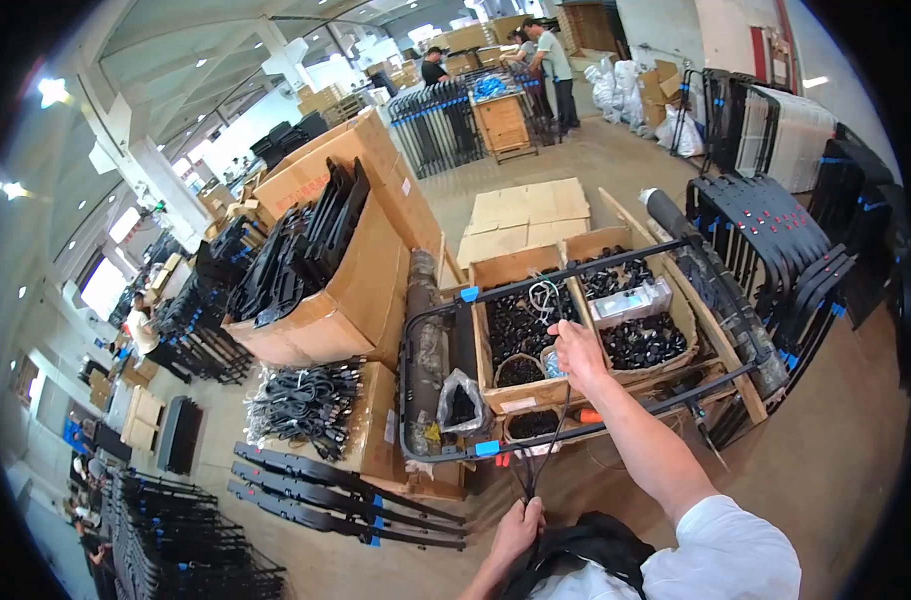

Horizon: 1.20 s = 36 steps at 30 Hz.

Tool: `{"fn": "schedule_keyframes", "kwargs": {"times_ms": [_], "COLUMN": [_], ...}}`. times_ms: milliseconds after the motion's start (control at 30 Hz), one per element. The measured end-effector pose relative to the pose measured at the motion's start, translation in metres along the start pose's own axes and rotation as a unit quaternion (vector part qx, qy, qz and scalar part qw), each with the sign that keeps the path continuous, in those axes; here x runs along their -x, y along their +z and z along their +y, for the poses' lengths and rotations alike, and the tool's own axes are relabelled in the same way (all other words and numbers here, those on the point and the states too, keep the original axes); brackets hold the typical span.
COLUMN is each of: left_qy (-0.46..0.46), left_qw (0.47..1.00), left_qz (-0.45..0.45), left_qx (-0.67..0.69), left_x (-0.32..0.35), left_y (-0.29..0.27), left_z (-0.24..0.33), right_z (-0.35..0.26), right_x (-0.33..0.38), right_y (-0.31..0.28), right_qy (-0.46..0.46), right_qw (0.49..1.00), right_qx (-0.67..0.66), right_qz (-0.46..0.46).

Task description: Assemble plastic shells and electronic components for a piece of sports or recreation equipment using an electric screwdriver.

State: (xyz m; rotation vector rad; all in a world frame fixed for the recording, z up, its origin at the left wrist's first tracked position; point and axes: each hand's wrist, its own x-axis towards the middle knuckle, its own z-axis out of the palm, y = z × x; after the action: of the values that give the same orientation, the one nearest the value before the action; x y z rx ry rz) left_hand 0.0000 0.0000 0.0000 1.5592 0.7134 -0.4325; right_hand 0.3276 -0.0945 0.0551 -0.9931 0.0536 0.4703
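Low in front of me my left hand (518,525) is closed round a bundle of thin black cables (531,480). My right hand (578,355) is raised over the cardboard boxes, fingers pinched together, and one dark strand runs up to it from the left hand. A looped white cord (544,293) shows just beyond its fingertips; whether it hangs from the hand or lies in the box is unclear. Beneath is a cardboard box (481,345) of small black parts, with a second such box (687,330) to the right. A black tubular frame (595,262) surrounds them.
At left, a large carton (375,285) holds black panels, and a pile of cables (310,405) lies on another carton. Long black bars (325,500) jut out below. Racked black frames (765,225) stand right. Several people work farther off, some at a wooden stand (503,125).
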Motion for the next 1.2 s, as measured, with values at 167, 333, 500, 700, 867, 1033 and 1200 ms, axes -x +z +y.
{"fn": "schedule_keyframes", "kwargs": {"times_ms": [167, 333, 500, 700, 867, 1033, 1200], "left_qy": [0.277, 0.425, 0.35, 0.203, 0.257, 0.29, 0.309], "left_qw": [0.879, 0.718, 0.862, 0.959, 0.928, 0.897, 0.844], "left_qz": [0.36, 0.495, 0.338, -0.023, 0.205, 0.297, 0.386], "left_qx": [-0.145, -0.243, -0.141, 0.195, 0.176, 0.149, 0.209], "left_x": [0.05, 0.088, 0.041, 0.026, 0.028, 0.027, 0.022], "left_y": [-0.012, -0.064, -0.072, -0.044, -0.012, 0.015, 0.012], "left_z": [0.031, 0.128, 0.135, 0.099, 0.082, 0.068, 0.05], "right_z": [-0.034, -0.018, -0.012, -0.014, 0.005, 0.033, 0.035], "right_x": [0.11, 0.166, 0.196, 0.2, 0.199, 0.197, 0.201], "right_y": [-0.006, 0.002, -0.006, -0.033, -0.049, -0.047, -0.029], "right_qy": [0.116, 0.215, 0.243, 0.26, 0.222, 0.221, 0.246], "right_qw": [0.974, 0.926, 0.908, 0.909, 0.904, 0.89, 0.853], "right_qx": [-0.036, -0.083, -0.036, 0.078, 0.198, 0.248, 0.276], "right_qz": [-0.191, -0.298, -0.339, -0.315, -0.308, -0.312, -0.368]}}
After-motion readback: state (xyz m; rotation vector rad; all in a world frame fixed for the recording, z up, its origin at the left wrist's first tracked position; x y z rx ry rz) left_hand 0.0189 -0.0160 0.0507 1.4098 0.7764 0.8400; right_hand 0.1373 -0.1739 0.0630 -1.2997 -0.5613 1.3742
